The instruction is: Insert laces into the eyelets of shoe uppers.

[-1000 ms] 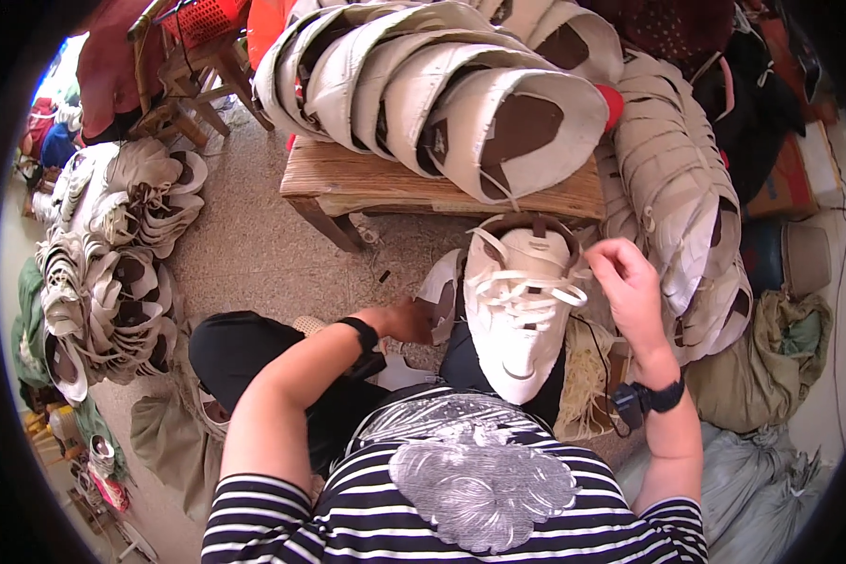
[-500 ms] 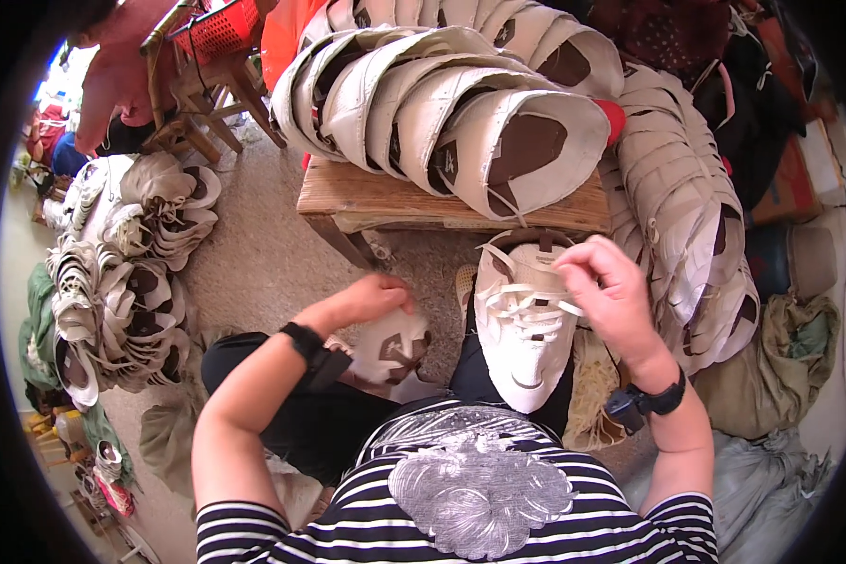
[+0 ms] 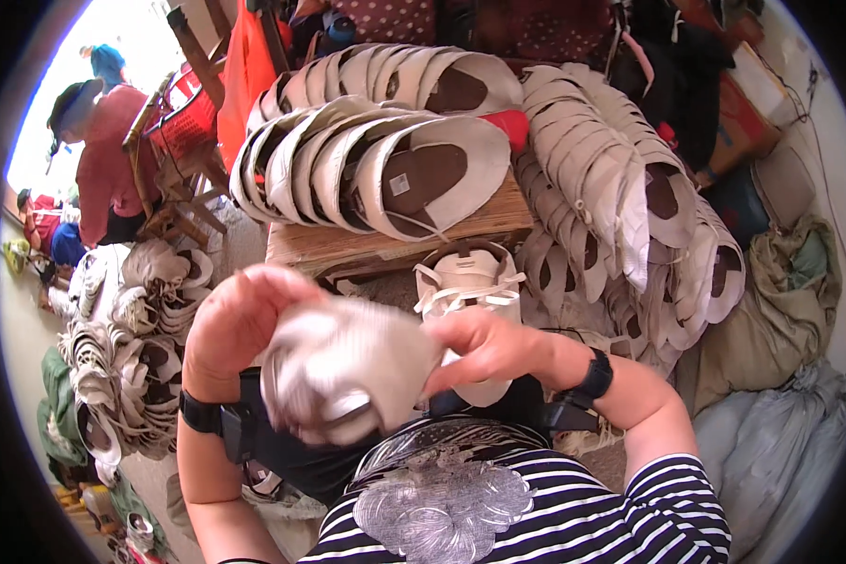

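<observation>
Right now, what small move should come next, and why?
Probably steady the blurred off-white shoe upper: its surface is smeared by motion, the right hand grips its edge, and the curved left hand is beside it, contact unclear.

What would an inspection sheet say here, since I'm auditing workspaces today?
Surface: wooden bench, bearing nested uppers.
Work items: blurred pale upper, held up; laced upper beyond it, partly hidden.
Clutter: heaped uppers at left; grey sacks at lower right.
Hands: right hand pinches the blurred pale upper's right edge; left hand at its upper left, grip unclear.
Cables: thin dark cord at far right.
Surroundings: person in red at upper left.
</observation>
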Available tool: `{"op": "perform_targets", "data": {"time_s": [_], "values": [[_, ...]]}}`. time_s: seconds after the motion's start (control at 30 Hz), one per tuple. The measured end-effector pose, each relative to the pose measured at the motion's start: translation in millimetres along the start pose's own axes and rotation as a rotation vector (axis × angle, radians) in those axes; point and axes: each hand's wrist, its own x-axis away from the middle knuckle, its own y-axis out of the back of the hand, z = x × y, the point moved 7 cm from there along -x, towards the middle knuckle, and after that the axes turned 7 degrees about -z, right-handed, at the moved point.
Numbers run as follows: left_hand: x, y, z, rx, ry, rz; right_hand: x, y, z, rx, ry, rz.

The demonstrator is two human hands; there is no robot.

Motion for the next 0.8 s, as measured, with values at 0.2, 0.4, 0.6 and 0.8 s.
{"op": "perform_targets", "data": {"time_s": [0.2, 0.4, 0.6, 0.8], "values": [[-50, -28, 51, 0.046, -0.064, -0.181, 53, 68, -4, -0.911, -0.017, -0.692], [-70, -35, 113, -0.068, -0.079, -0.272, 99, 100, -51, -0.813, -0.31, -0.942], [-68, -35, 136, -0.202, -0.101, -0.382, 127, 107, -56, -0.537, -0.505, -0.977], [-94, -30, 136, -0.536, -0.193, -0.502, 140, 103, -56, -0.496, -0.596, -0.96]]}}
